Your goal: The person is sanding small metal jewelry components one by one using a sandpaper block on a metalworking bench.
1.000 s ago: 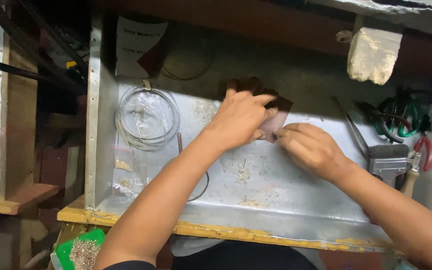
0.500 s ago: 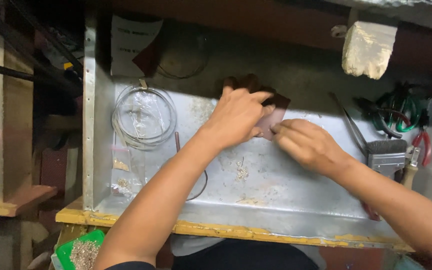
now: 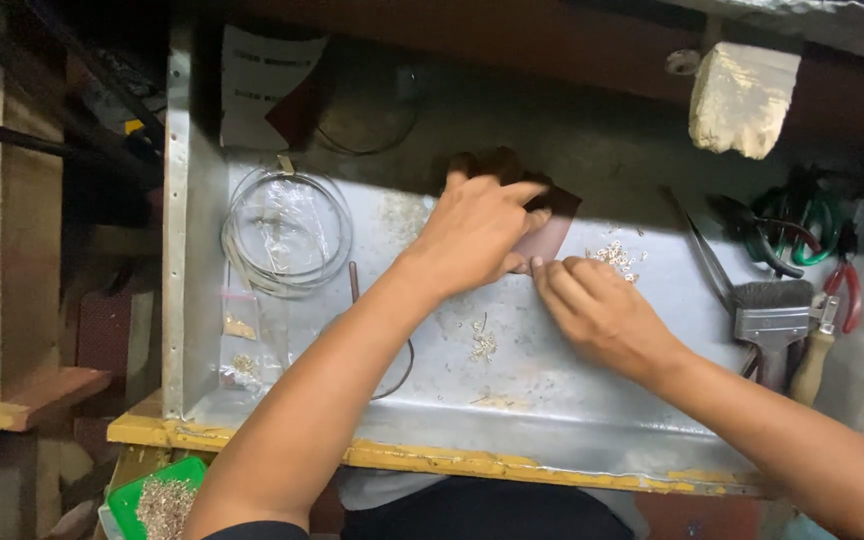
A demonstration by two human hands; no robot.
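Centre of frame: left hand pressed flat, fingers together, on a small brownish-pink flat piece lying on the grey metal tray. Right hand, fingertips pinched at its lower edge, perhaps gripping. Risk: scattering tiny pale metal bits alongside by a careless sweep.

Over the last second I see my right hand slide down and slightly away from the brown card under my left hand, uncovering a scatter of small pale bits just above its knuckles on the surface.
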